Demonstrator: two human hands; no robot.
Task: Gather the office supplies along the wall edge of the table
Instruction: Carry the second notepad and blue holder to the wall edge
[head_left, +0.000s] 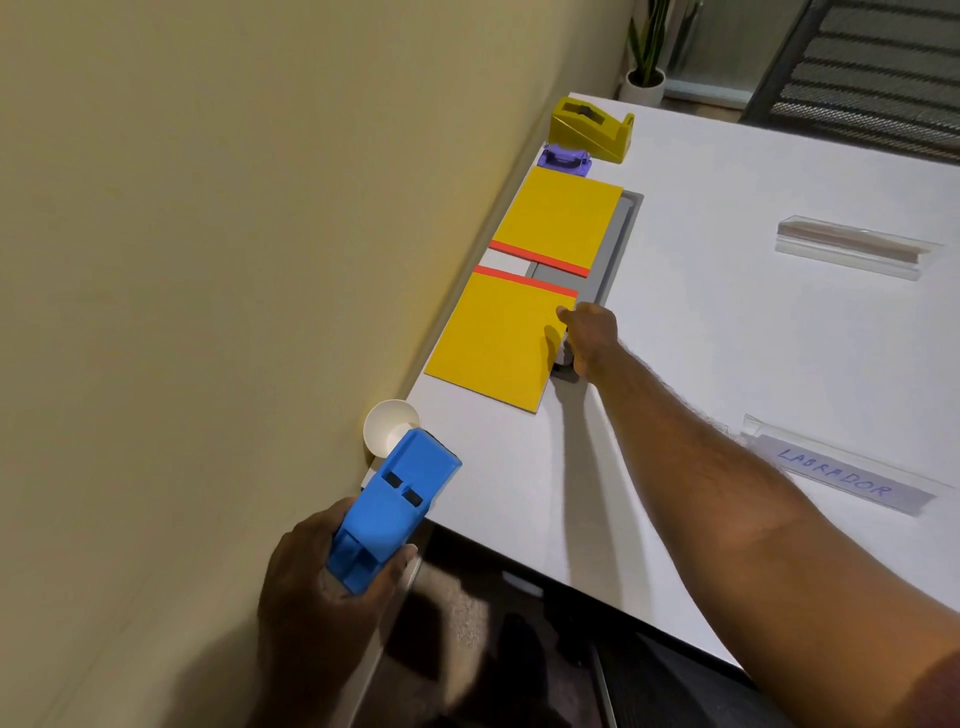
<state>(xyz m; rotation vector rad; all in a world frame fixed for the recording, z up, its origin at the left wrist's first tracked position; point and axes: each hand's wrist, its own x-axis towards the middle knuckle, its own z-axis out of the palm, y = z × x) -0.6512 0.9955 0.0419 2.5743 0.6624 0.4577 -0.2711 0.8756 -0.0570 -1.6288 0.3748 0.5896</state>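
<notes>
Both hands were busy: the left hand (332, 577) gripped a blue stapler (392, 506) over the near corner of the table (727, 338), beside a white cup (387, 423) at the wall. The right hand (589, 335) reached to the near yellow pad (498, 338), fingers curled at its edge over something small I could not make out. Already lined up by the wall were a second yellow pad (561, 218), a purple clip (566, 158) and a yellow tape dispenser (592, 127). Two clear name holders (852, 247) lay well apart, apparently not yet gathered.
</notes>
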